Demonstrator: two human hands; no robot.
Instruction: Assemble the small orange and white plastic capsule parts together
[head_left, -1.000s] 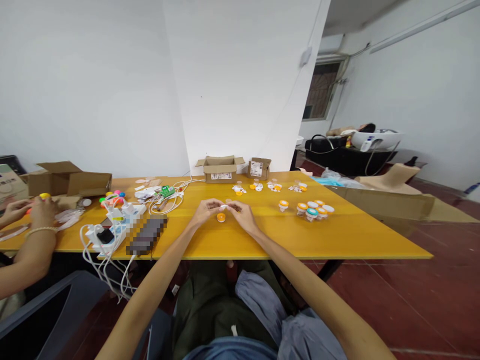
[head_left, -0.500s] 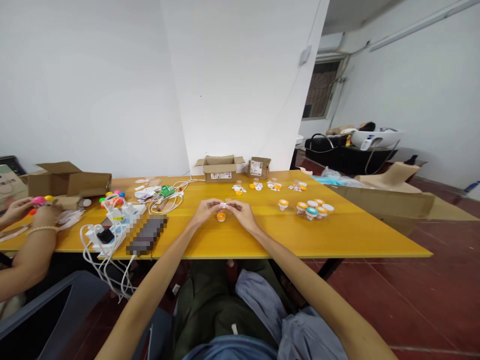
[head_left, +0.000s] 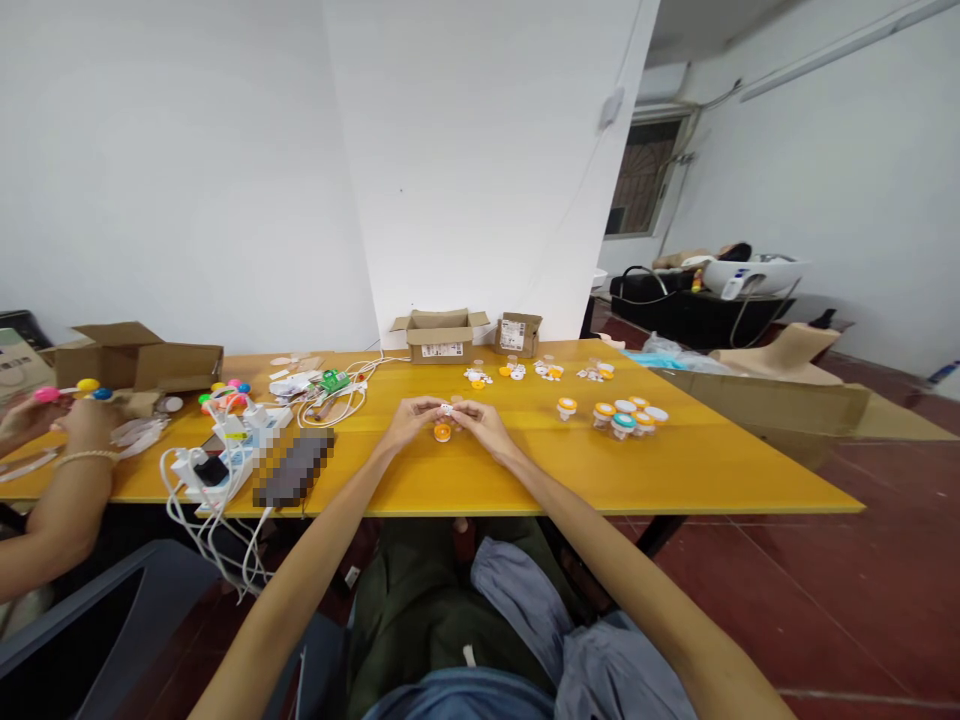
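Note:
Near the middle of the yellow table, my left hand and my right hand meet, both closed on one small white piece between the fingertips. Just below it an orange lid rests on the table. Beyond my hands are small white parts with orange rings and clear cups, laid out in several little groups. To the right stand several small capped containers with orange, white and teal tops, and a single orange-topped one sits apart from them.
Two cardboard boxes stand at the back. On the left are a power strip with white cables, a dark pixelated object, coloured balls and another person's hands. A large carton is beyond the right edge.
My hands stay almost in place around the white piece. At the left, the other person's hands have shifted, and the pink, yellow and blue balls there show in new positions.

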